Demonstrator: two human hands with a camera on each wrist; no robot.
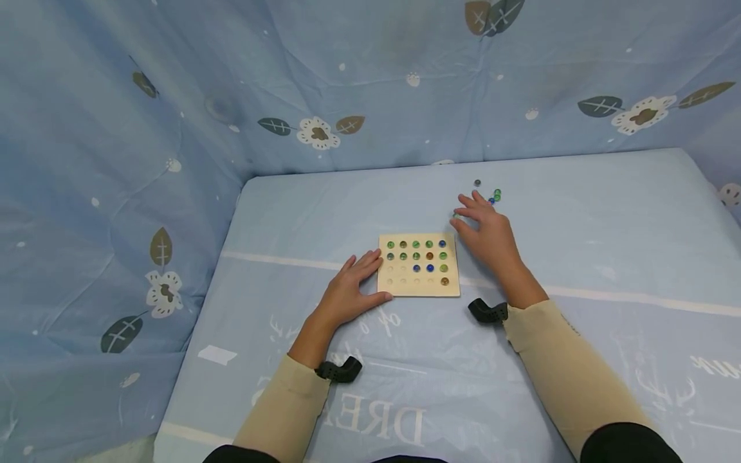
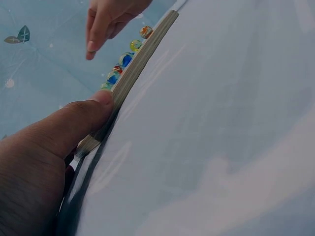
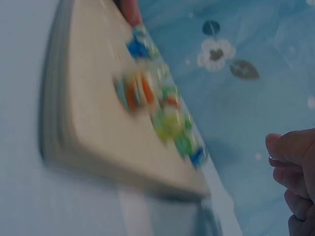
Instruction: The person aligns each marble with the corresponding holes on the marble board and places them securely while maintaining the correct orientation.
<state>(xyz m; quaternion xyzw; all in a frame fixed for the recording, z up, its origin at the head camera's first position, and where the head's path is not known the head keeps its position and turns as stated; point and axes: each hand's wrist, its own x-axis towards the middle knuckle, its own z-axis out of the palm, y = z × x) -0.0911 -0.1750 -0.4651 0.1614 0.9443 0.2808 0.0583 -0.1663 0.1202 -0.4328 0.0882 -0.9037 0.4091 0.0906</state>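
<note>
A pale wooden board [image 1: 408,289] with rows of round hollows lies on the table, many of them filled with glass marbles [image 1: 429,256]. My left hand [image 1: 350,294] rests against its near left corner: the thumb [image 2: 102,98] presses the near edge, and fairly straight fingers touch the left side. Past the board's far right corner, my right hand [image 1: 489,236] pinches a small marble [image 1: 455,214] between thumb and forefinger. Those fingertips mostly cover the marble in the right wrist view. Several hollows at the board's near left hold no marble.
Beyond the right hand lie several loose marbles, among them a dark one [image 1: 477,182] and a green one [image 1: 497,192]. A light blue cloth [image 1: 631,238] covers the table. Patterned blue fabric [image 1: 382,83] hangs behind the far edge and at the left.
</note>
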